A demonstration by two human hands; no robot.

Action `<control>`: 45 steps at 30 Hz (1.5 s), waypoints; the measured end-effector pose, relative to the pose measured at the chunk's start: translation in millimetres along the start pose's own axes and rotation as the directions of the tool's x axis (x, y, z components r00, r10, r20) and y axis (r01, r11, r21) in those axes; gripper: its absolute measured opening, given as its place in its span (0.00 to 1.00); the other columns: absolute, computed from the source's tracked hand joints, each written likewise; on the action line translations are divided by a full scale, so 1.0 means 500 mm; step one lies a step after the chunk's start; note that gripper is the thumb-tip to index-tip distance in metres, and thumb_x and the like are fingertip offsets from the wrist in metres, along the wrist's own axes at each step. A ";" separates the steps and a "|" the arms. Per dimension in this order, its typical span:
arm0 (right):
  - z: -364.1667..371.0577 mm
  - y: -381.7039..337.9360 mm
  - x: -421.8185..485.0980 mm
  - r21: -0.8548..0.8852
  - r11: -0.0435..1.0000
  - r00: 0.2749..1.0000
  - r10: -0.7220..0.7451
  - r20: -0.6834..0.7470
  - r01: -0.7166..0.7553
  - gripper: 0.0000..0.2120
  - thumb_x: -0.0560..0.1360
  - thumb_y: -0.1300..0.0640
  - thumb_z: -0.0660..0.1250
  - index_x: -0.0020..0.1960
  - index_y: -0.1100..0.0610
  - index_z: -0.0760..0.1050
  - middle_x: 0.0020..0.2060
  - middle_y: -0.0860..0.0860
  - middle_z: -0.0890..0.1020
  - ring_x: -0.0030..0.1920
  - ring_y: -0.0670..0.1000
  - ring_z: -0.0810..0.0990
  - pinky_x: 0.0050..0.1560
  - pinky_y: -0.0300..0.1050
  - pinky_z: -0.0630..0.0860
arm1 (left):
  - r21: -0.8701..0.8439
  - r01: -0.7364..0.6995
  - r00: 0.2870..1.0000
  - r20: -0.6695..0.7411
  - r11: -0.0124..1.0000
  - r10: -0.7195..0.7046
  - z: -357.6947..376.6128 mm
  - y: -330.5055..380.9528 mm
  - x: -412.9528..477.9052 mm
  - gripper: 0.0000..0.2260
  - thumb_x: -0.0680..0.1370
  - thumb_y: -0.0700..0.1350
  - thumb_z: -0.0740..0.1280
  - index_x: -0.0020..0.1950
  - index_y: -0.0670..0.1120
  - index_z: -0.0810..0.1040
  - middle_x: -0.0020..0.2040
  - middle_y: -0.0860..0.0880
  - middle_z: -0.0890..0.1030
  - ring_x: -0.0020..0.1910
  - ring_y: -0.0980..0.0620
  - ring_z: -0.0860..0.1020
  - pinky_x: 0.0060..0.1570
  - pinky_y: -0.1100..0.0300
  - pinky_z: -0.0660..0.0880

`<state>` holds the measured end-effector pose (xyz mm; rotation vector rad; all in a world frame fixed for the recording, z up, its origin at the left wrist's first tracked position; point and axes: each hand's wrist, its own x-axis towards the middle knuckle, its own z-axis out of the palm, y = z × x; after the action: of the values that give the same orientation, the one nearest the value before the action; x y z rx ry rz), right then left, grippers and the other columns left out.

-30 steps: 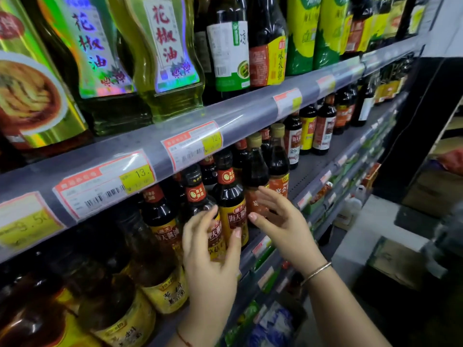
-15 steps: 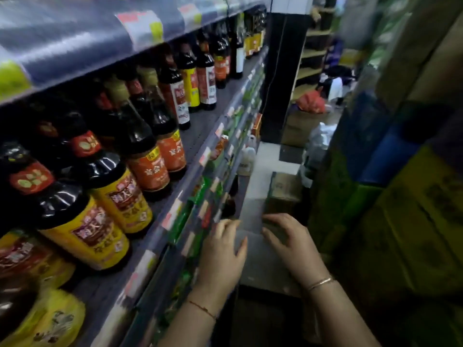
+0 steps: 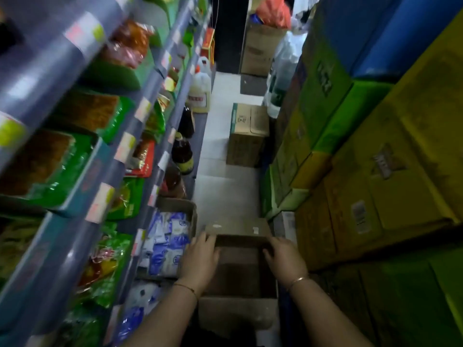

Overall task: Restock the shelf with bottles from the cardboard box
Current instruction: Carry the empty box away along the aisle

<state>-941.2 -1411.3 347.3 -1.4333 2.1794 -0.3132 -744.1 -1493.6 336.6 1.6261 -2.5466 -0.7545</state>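
Observation:
An open brown cardboard box (image 3: 238,279) sits on the floor in the aisle below me, its inside dark with no bottle visible in it. My left hand (image 3: 200,259) hovers over the box's left edge with fingers apart, holding nothing. My right hand (image 3: 285,259) reaches over the right edge, fingers curled down and apart, also holding nothing. The shelf unit (image 3: 75,151) runs along the left, showing its lower tiers. Dark bottles (image 3: 182,156) stand on the bottom ledge further down the aisle.
Green and red snack packs (image 3: 110,259) and blue-white bags (image 3: 167,244) fill the lower shelves at left. Stacked yellow and green cartons (image 3: 363,171) wall the right side. Another cardboard box (image 3: 246,136) and a large clear jug (image 3: 200,91) stand on the pale floor ahead.
My view swung down from the upper bottle shelf to the floor. Both hands left the soy sauce bottles and dropped to the open cardboard box.

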 end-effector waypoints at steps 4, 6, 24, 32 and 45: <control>0.129 0.104 0.038 0.009 0.994 0.994 0.105 0.033 -0.106 0.13 0.76 0.56 0.62 0.60 0.54 0.76 0.55 0.56 0.81 0.52 0.56 0.79 0.51 0.46 0.76 | 0.067 0.023 0.998 0.054 0.997 -0.027 0.157 -0.059 0.038 0.14 0.79 0.50 0.59 0.64 0.49 0.71 0.58 0.46 0.74 0.56 0.46 0.74 0.53 0.53 0.71; 0.199 0.156 0.050 0.047 0.984 0.984 0.172 0.052 -0.174 0.15 0.77 0.55 0.62 0.63 0.55 0.74 0.56 0.56 0.80 0.54 0.57 0.79 0.52 0.47 0.76 | 0.117 0.045 0.994 0.089 0.992 -0.055 0.234 -0.097 0.058 0.15 0.79 0.50 0.58 0.64 0.49 0.70 0.59 0.46 0.74 0.57 0.46 0.73 0.54 0.54 0.70; 0.580 0.456 0.109 0.239 0.924 0.943 0.325 -0.078 -0.299 0.26 0.76 0.66 0.63 0.73 0.57 0.64 0.69 0.60 0.70 0.68 0.60 0.70 0.66 0.53 0.67 | -0.275 0.237 0.969 -0.004 0.932 -0.247 0.655 -0.329 0.115 0.28 0.74 0.37 0.66 0.73 0.44 0.62 0.72 0.40 0.64 0.69 0.40 0.67 0.67 0.47 0.67; 0.607 0.461 0.098 0.338 0.882 0.915 0.386 -0.115 -0.329 0.32 0.75 0.69 0.60 0.74 0.47 0.61 0.68 0.54 0.73 0.66 0.56 0.72 0.67 0.53 0.69 | -0.430 0.262 0.951 -0.039 0.864 -0.308 0.671 -0.347 0.105 0.27 0.76 0.36 0.63 0.74 0.49 0.61 0.68 0.43 0.71 0.65 0.45 0.71 0.61 0.56 0.68; 0.495 0.392 0.121 0.389 0.879 0.888 0.388 -0.246 -0.276 0.29 0.76 0.67 0.60 0.74 0.48 0.61 0.64 0.57 0.77 0.61 0.58 0.77 0.62 0.49 0.71 | -0.480 0.155 0.953 -0.156 0.864 -0.258 0.522 -0.291 0.145 0.24 0.79 0.38 0.60 0.74 0.50 0.61 0.67 0.42 0.74 0.63 0.45 0.74 0.61 0.50 0.72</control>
<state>-983.5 -1364.0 32.2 -0.8325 2.4236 -0.8005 -725.6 -1505.2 30.1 1.7104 -1.8706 -1.0396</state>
